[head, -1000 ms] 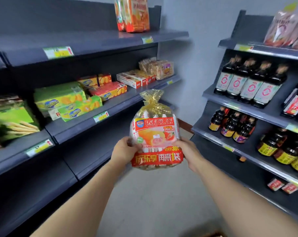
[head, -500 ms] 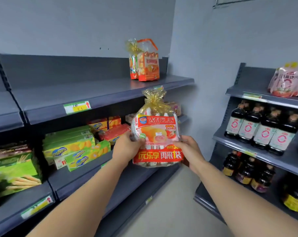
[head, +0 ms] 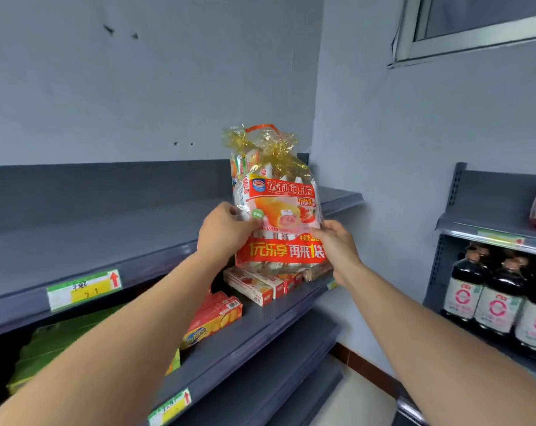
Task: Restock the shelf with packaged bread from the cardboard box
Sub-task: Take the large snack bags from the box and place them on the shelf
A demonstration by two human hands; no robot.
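Observation:
I hold a bread bag [head: 280, 216], clear plastic with a red-orange label and a gold tied top, upright in both hands. My left hand [head: 222, 230] grips its left side and my right hand [head: 337, 241] its lower right edge. The bag hangs in front of the right end of the grey top shelf [head: 100, 238]. Other bread bags [head: 240, 167] stand on that shelf right behind it, mostly hidden. The cardboard box is out of view.
Below the top shelf, red and white boxes [head: 254, 285] and an orange biscuit box [head: 213, 319] lie on the middle shelf. Dark sauce bottles [head: 495, 298] fill the right-hand rack. A yellow price tag [head: 84, 290] marks the top shelf's edge.
Both hands have lifted the bread bag from waist height up to the top shelf's right end, in front of the bags standing there. My view has tilted upward.

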